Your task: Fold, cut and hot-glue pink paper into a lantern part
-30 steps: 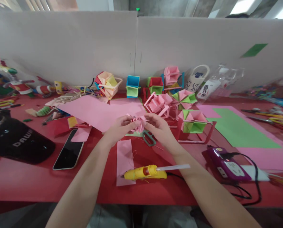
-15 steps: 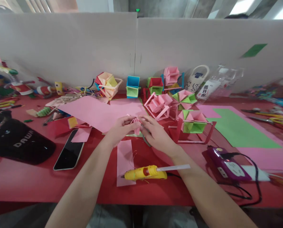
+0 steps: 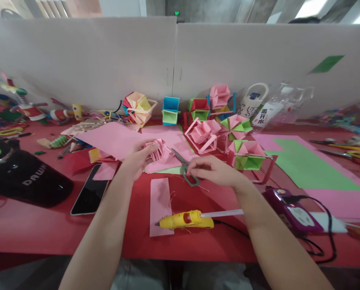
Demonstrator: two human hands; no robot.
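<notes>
A pleated pink folded-paper piece point(image 3: 158, 150) is gripped in my left hand point(image 3: 139, 159), thumb on top of its folds. The hand is over pink paper sheets point(image 3: 164, 163) left of centre. My right hand point(image 3: 212, 170) is apart from the piece, its fingers loosely curved and parted, with nothing visible in them. Right beside its fingertips are scissors point(image 3: 184, 163) with grey-green handles, blades pointing up and left; I cannot tell whether the fingers touch the handle. Nearer me, a yellow hot glue gun point(image 3: 186, 219) with a clear stick lies partly across a pink paper strip point(image 3: 160, 201).
Several folded-paper wheels on stands point(image 3: 248, 155) occupy the back middle and right. A black tumbler point(image 3: 32, 177) and phone point(image 3: 89, 193) are at left. At right sit a purple power strip point(image 3: 293, 211) with cables and a green sheet point(image 3: 309, 165). A white partition point(image 3: 107, 56) rises behind.
My hands have separated. The left moved slightly left with the pink folded paper, which now looks more spread out; the right moved right and down, uncovering the scissors.
</notes>
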